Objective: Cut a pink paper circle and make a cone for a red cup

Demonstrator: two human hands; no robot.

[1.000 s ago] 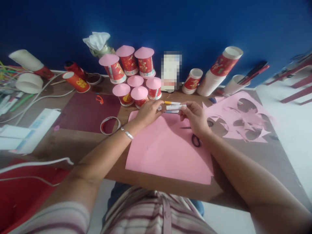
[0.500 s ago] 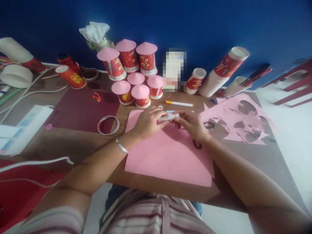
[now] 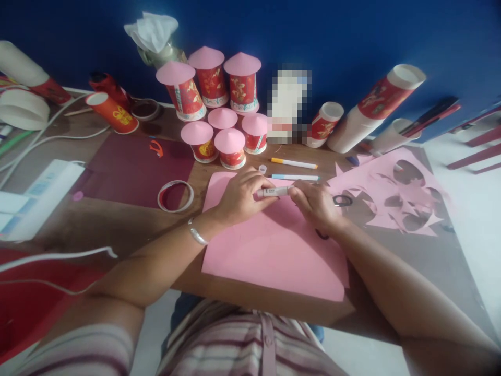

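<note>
White tube [image 3: 271, 192], one, held level over the upper part of a pink sheet [image 3: 258, 250]; my left hand [image 3: 242, 198] grips its left end, my right hand [image 3: 315, 203] closes on the other; scissors [image 3: 344, 196], partly hidden by the right hand; yellow-capped marker [image 3: 299, 164] and blue-tipped marker [image 3: 295, 177], lying just beyond the sheet; seven red cups [image 3: 243, 90] with pink cone tops, farther back; cut pink paper [image 3: 385, 201], to my right; tape roll [image 3: 191, 196], left; all on a brown table [image 3: 438, 256] against a blue wall [image 3: 332, 31]; pale floor [image 3: 469, 198] at right.
</note>
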